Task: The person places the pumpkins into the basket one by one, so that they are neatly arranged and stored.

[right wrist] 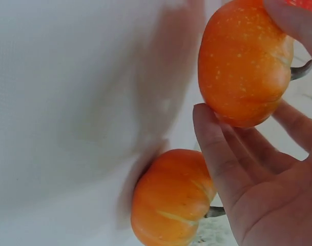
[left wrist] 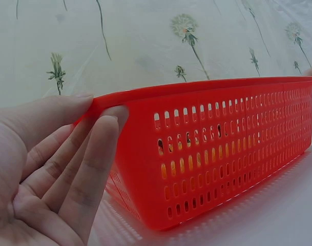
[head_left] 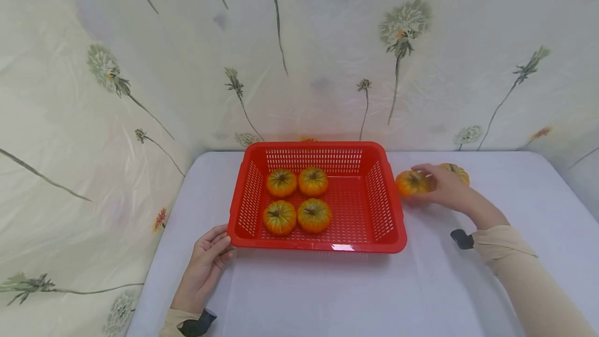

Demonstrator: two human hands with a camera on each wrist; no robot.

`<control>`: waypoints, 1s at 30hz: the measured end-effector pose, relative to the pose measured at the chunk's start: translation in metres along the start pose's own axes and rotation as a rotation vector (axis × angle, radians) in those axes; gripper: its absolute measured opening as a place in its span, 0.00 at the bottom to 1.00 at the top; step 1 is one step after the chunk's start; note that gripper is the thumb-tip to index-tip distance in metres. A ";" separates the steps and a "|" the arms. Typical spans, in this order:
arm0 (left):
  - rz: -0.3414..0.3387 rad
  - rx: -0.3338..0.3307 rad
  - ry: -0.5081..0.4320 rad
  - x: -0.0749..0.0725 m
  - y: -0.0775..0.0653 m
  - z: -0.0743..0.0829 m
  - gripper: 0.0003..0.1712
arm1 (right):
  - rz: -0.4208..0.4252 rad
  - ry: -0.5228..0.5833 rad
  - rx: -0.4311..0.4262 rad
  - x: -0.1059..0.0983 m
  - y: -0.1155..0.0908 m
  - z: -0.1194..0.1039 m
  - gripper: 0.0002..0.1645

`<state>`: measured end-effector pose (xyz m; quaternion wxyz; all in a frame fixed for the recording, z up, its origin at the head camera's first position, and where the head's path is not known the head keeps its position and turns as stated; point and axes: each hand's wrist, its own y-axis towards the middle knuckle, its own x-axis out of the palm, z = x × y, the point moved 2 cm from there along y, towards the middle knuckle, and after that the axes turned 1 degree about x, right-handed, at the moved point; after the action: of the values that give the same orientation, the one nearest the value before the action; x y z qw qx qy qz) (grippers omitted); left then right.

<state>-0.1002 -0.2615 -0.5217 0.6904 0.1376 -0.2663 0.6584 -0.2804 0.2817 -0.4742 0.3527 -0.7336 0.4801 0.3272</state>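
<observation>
A red plastic basket [head_left: 346,246] stands on the table with several small orange pumpkins [head_left: 314,216] in its left half. My left hand [head_left: 208,261] pinches the basket's near left corner, thumb on the rim [left wrist: 196,86] and fingers beneath it. Just outside the basket's right wall, my right hand [head_left: 444,187] grips another pumpkin [head_left: 412,183] between thumb and fingers. In the right wrist view this pumpkin [right wrist: 245,64] appears raised off the table, stem facing away from the tabletop. Behind the right hand, one more pumpkin [head_left: 455,171] rests on the table, partly hidden in the head view.
A white-covered table [head_left: 327,295] carries everything. Floral sheeting [head_left: 318,40] hangs behind it and along the left side. Dark wrist devices sit on the left sleeve [head_left: 197,324] and the right sleeve [head_left: 462,239]. The basket's right half shows its bare slotted floor.
</observation>
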 end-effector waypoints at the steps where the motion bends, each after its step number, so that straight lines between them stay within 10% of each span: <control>1: 0.002 -0.003 0.002 0.000 0.000 0.000 0.14 | 0.006 -0.005 -0.002 -0.001 0.000 0.000 0.51; 30: 0.002 0.014 -0.007 0.000 0.001 0.000 0.15 | 0.077 0.043 -0.041 -0.030 -0.007 -0.036 0.57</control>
<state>-0.1011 -0.2612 -0.5220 0.6879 0.1445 -0.2640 0.6605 -0.2783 0.2682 -0.4287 0.3141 -0.7285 0.5087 0.3346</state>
